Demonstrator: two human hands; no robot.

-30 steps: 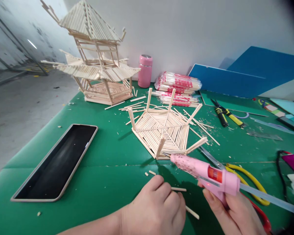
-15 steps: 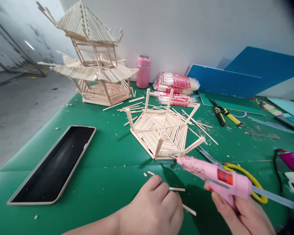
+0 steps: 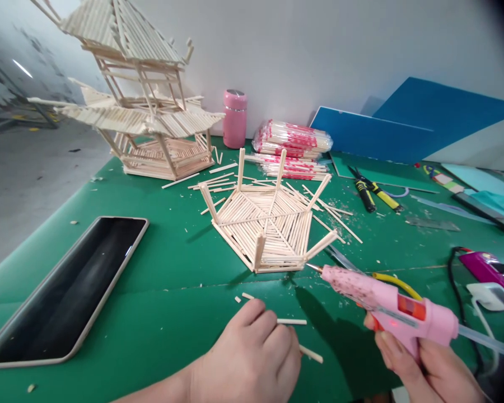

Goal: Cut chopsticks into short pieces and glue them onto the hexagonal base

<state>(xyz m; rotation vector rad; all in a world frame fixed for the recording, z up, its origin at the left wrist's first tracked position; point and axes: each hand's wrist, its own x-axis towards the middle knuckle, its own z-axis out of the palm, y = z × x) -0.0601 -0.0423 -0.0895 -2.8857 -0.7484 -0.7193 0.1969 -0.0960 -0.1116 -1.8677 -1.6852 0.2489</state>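
Observation:
My right hand (image 3: 424,369) grips a pink hot glue gun (image 3: 386,308), its metal tip pointing left, just off the near right corner of a hexagonal stick base (image 3: 269,224) with upright posts. My left hand (image 3: 252,358) rests knuckles-up on the green mat (image 3: 159,291), fingers curled over short cut sticks (image 3: 292,322); one stick end pokes out at its right. Whether the fingers pinch a stick is hidden.
A tall stick pagoda (image 3: 130,101) stands at the back left, a pink flask (image 3: 234,118) and wrapped chopstick packs (image 3: 292,145) behind the base. A phone (image 3: 67,291) lies at the left. Yellow-handled cutters (image 3: 372,190), scissors (image 3: 395,280), blue boards (image 3: 403,129) and a purple device (image 3: 487,268) lie at the right.
The glue gun and my right hand have drawn back to the right, away from the hexagonal base's corner. The view has shifted right. My left hand stays over the short sticks.

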